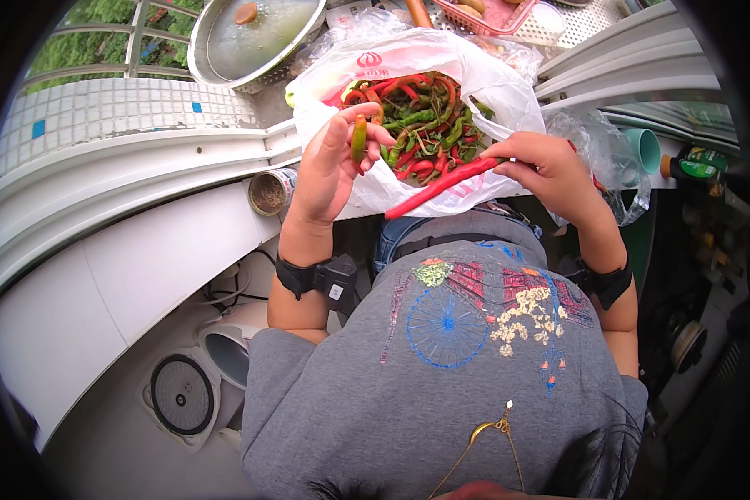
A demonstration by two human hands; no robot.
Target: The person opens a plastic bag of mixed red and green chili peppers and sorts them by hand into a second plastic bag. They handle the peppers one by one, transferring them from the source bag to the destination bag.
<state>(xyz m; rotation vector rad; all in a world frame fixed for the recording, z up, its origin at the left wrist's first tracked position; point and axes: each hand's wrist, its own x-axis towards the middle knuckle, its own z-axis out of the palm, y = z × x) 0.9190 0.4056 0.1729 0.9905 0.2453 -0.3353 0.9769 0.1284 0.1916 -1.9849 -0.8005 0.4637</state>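
Note:
A short green-and-orange chili pepper [359, 142] stands upright in the fingers of my left hand [334, 165], over the left side of a white plastic bag [506, 115]. My right hand [547, 172] pinches a long red chili pepper [440, 187] at its stem end; its tip slants down to the left across the bag's near edge. Between the hands the bag gapes wide, showing a heap of red and green chili peppers [428, 122], some with stems and leaves. The bag bears red print.
A pan with a glass lid [253, 37] sits behind on the left, a pink basket [490, 22] at the back. A tin [269, 192] stands left on the sill. Clear plastic [590, 147], a teal cup [644, 151] and bottles [697, 165] lie right. An open rice cooker [184, 390] is lower left.

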